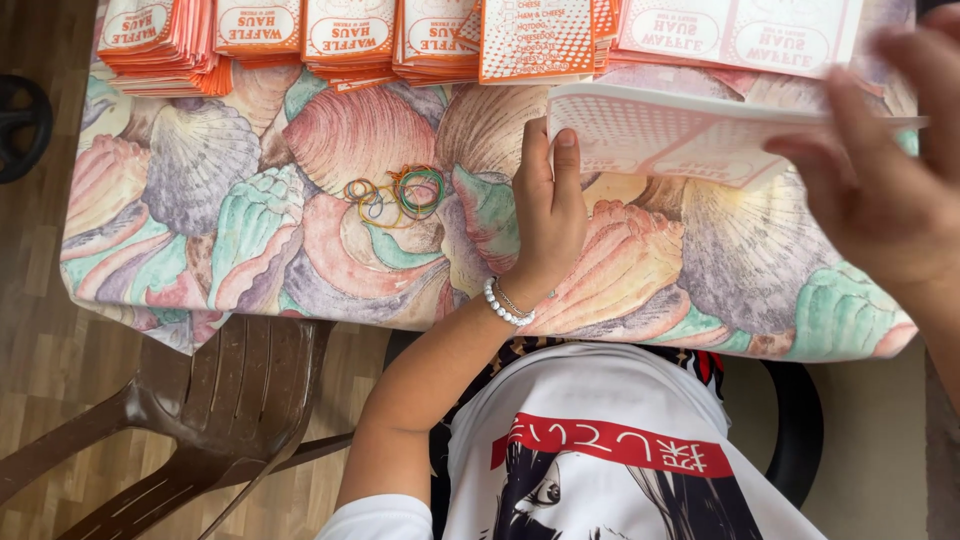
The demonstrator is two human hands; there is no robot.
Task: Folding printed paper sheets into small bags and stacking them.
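Right hand point(880, 190): nearest the lens, blurred, fingers pinching the right end of a flat paper bag point(690, 135).
Left hand point(548, 215): fingers extended upward, tips grasping the bag's left edge.
Paper bag: held just above the shell-print tablecloth point(250, 230).
Rubber bands point(398, 194): loose pile left of the left hand.
Stacks point(340, 35): orange-and-white bags along the far edge.
Chair point(200, 410): brown plastic, lower left.
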